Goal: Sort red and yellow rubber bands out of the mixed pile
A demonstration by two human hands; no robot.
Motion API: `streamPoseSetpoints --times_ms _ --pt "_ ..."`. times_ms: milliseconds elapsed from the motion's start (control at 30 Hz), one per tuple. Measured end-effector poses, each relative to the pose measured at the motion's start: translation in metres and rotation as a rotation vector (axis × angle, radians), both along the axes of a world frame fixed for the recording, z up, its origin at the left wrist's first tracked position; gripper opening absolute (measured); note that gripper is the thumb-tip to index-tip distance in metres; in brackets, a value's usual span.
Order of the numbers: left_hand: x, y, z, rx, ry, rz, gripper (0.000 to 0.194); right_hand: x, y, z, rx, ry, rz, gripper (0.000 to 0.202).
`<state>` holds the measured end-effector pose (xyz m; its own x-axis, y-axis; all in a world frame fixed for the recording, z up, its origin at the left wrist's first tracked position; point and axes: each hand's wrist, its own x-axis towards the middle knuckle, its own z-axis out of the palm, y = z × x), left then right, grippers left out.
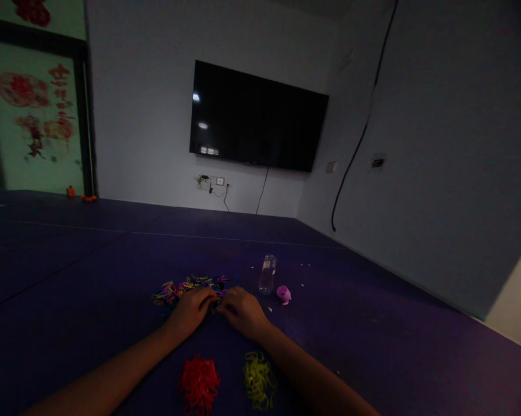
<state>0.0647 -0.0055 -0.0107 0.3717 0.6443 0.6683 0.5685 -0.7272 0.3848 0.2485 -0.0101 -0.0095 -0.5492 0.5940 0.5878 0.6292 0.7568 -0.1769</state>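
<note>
A loose pile of mixed-colour bands [174,291] lies on the purple floor. At its near right edge my left hand [192,309] has its fingers bent together, and what they pinch is too small and dark to make out. Close beside it, my right hand [243,311] is also closed, fingertips down by the pile; anything in them cannot be made out. Nearer to me are a heap of red bands [199,384] between my forearms and, to its right, a heap of yellow-green bands [258,380] next to my right forearm.
Right of the pile are a clear bottle [267,275] and a small pink object [283,294], with white scraps around them on the purple floor [91,277]. Small orange things [88,198] lie by the far left door. A television [258,118] hangs on the wall.
</note>
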Motion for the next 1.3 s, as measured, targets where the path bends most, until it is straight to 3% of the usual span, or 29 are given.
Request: streamPoseSetpoints --times_ms 233,667,967,1300 --pt "-0.0003 -0.0040 0.0026 0.002 0.017 -0.013 0.017 0.0031 0.0043 -0.0023 -0.015 0.152 -0.147 0.005" --pt "0.0007 -0.0080 0.0012 -0.060 0.030 -0.087 0.017 -0.0021 -0.0033 -0.0001 0.018 0.039 -0.020 0.012" --pt "-0.0001 -0.0052 0.0011 -0.019 0.065 -0.095 0.019 -0.0019 -0.0042 0.0011 0.050 0.045 0.012 0.013" --pt "-0.0015 -0.0047 0.0021 0.037 0.002 -0.009 0.020 0.0003 -0.0019 -0.0004 0.003 0.044 -0.092 0.011"
